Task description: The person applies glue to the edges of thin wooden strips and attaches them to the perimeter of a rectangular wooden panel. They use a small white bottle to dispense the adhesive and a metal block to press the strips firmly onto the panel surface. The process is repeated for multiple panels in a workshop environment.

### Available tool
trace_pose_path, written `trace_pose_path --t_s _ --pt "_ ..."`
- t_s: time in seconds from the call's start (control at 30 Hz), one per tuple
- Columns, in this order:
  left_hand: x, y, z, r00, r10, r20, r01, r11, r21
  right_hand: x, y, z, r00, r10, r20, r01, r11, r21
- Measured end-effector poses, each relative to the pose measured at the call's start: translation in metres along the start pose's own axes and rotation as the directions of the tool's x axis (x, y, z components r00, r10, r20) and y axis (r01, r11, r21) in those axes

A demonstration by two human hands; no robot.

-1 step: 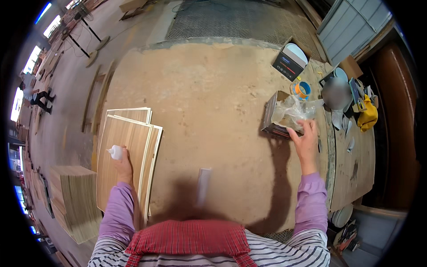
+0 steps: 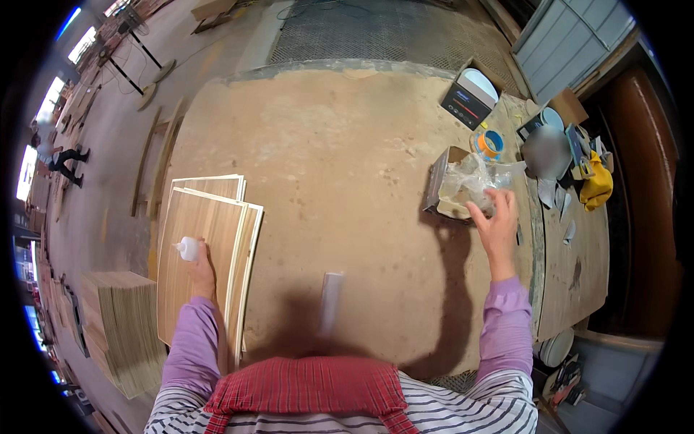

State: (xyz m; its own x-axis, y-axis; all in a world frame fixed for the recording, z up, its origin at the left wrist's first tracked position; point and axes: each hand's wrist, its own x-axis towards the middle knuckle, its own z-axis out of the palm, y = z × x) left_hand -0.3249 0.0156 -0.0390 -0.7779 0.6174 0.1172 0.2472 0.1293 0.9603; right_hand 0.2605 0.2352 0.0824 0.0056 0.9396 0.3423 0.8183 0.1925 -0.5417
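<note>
My left hand (image 2: 202,274) is closed around a small white squeeze bottle (image 2: 189,249) with a narrow nozzle. It is over the top sheet of a stack of wood-grain panels (image 2: 206,220) with pale edges, at the left of the worktable. My right hand (image 2: 497,228) reaches to the near edge of an open dark cardboard box (image 2: 437,189). A crumpled clear plastic bag (image 2: 473,176) lines that box and spills over its rim. Thumb and fingers of this hand are curved and apart beside the bag, with nothing visible between them.
A flat translucent strip (image 2: 331,302) lies on the worktable (image 2: 340,159). Behind the bagged box are a blue-and-orange tape roll (image 2: 490,145) and another open box (image 2: 466,103). A tall panel stack (image 2: 123,329) stands at lower left. Yellow cloth (image 2: 597,184) lies among clutter at right.
My right fingertips have shifted slightly away from me, and the plastic bag has moved a little in the box. The left hand and bottle look unchanged.
</note>
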Motion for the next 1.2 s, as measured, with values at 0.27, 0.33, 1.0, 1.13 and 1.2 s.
trace_pose_path --t_s 0.27,0.33,1.0,1.13,1.2 --pt "-0.020 0.084 0.083 0.955 0.076 0.285 -0.097 0.993 0.061 0.049 0.001 0.013 0.991 -0.096 0.096 0.113 0.975 -0.192" --pt "-0.026 0.115 0.149 0.878 0.157 0.451 -0.149 0.987 -0.054 0.065 -0.006 0.017 0.993 -0.117 0.000 0.116 0.985 0.129" --pt "-0.076 0.210 0.416 0.857 -0.187 0.480 0.459 0.702 -0.545 0.065 0.033 0.026 0.825 0.080 0.560 -0.260 0.932 0.251" --pt "-0.060 0.172 0.384 0.802 -0.266 0.535 0.501 0.787 -0.360 0.065 0.036 0.046 0.837 0.074 0.542 0.035 0.981 -0.189" --pt "-0.065 0.150 0.369 0.808 -0.280 0.519 0.428 0.884 -0.190 0.068 0.032 0.056 0.851 0.111 0.514 0.110 0.918 -0.380"
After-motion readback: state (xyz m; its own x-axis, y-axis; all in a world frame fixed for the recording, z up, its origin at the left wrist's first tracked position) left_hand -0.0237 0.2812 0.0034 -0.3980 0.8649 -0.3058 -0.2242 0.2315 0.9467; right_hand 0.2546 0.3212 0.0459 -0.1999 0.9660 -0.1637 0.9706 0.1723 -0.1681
